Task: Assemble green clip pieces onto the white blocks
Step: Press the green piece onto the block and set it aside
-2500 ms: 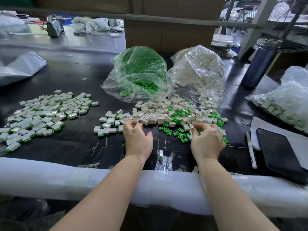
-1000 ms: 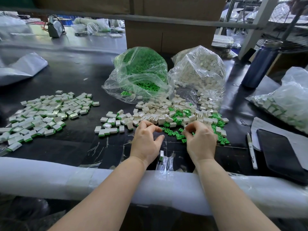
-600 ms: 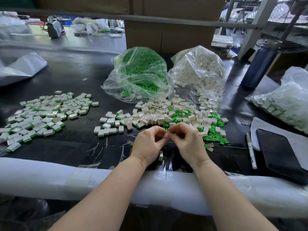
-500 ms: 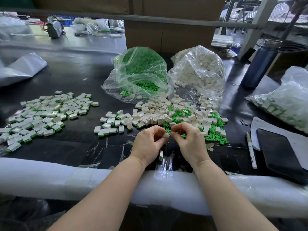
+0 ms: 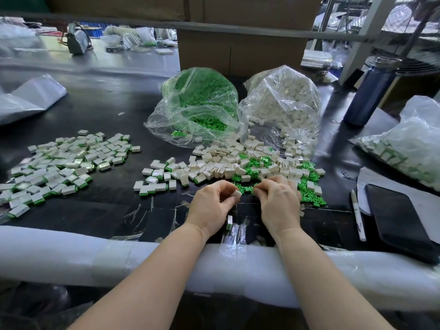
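My left hand (image 5: 210, 209) pinches a small white block (image 5: 237, 193) between thumb and fingers, just above the black table. A short gap to its right, my right hand (image 5: 278, 203) has curled fingertips pinching a green clip piece (image 5: 255, 186). Behind both hands lies a loose pile of white blocks (image 5: 221, 163) mixed with green clips (image 5: 307, 186). One finished block with a green end (image 5: 229, 222) lies between my wrists.
Finished blocks (image 5: 62, 163) are spread at the left, a smaller group (image 5: 154, 182) nearer the middle. Bags of green clips (image 5: 197, 103) and white blocks (image 5: 283, 101) stand behind. A phone (image 5: 395, 222), pen (image 5: 357, 215), bottle (image 5: 369, 91) and another bag (image 5: 409, 144) sit right. A foam-padded edge (image 5: 95, 258) runs along the front.
Both hands left the pile with a white block and a green clip and came together at the centre. In the last half second they drew slightly apart.
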{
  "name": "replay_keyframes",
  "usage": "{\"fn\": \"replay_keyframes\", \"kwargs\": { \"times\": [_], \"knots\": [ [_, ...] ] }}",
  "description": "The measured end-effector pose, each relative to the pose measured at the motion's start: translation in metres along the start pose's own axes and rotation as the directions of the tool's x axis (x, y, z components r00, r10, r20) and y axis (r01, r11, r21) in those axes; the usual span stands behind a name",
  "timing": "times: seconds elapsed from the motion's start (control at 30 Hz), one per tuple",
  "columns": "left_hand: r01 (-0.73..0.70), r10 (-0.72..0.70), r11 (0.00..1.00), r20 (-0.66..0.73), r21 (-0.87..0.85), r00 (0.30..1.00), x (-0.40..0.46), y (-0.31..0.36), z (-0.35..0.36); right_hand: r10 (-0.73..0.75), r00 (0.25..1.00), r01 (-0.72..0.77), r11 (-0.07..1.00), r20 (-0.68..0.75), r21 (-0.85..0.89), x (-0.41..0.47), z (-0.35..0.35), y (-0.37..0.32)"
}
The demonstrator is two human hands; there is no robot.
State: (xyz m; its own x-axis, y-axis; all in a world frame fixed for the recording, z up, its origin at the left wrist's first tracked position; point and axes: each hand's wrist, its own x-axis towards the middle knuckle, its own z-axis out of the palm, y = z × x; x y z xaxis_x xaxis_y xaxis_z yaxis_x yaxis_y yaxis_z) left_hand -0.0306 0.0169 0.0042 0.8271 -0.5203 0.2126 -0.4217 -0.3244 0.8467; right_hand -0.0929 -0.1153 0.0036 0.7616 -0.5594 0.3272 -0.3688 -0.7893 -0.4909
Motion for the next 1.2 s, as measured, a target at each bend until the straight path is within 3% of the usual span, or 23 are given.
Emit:
{"fn": "replay_keyframes", "kwargs": {
  "times": [0.13, 0.23, 0.4, 0.63, 0.87, 1.2],
  "knots": [
    [0.008, -0.008, 0.999, 0.006, -0.031, 1.000, 0.001, -0.001, 0.000, -0.056, 0.995, 0.072, 0.971, -0.077, 0.228, -0.001, -0.003, -0.003],
    [0.030, -0.028, 0.994, 0.019, -0.104, 0.999, 0.001, -0.003, 0.000, -0.062, 0.998, 0.052, 0.893, 0.007, 0.447, -0.004, -0.005, -0.007],
    [0.035, -0.031, 0.991, 0.037, -0.129, 0.999, 0.003, -0.004, 0.000, -0.072, 0.988, -0.030, 0.788, 0.140, 0.615, -0.005, -0.006, -0.011],
    [0.054, -0.042, 0.988, 0.080, -0.145, 0.996, 0.003, -0.005, 0.000, -0.057, 0.981, -0.084, 0.739, 0.187, 0.669, -0.004, -0.008, -0.011],
    [0.073, -0.061, 0.975, 0.060, -0.211, 0.996, 0.004, -0.004, -0.002, -0.071, 0.970, -0.099, 0.761, 0.234, 0.641, -0.006, -0.007, -0.012],
    [0.096, -0.085, 0.955, 0.048, -0.282, 0.995, 0.002, 0.000, -0.005, -0.061, 0.973, -0.110, 0.722, 0.221, 0.683, -0.007, -0.009, -0.015]
  ]
}}
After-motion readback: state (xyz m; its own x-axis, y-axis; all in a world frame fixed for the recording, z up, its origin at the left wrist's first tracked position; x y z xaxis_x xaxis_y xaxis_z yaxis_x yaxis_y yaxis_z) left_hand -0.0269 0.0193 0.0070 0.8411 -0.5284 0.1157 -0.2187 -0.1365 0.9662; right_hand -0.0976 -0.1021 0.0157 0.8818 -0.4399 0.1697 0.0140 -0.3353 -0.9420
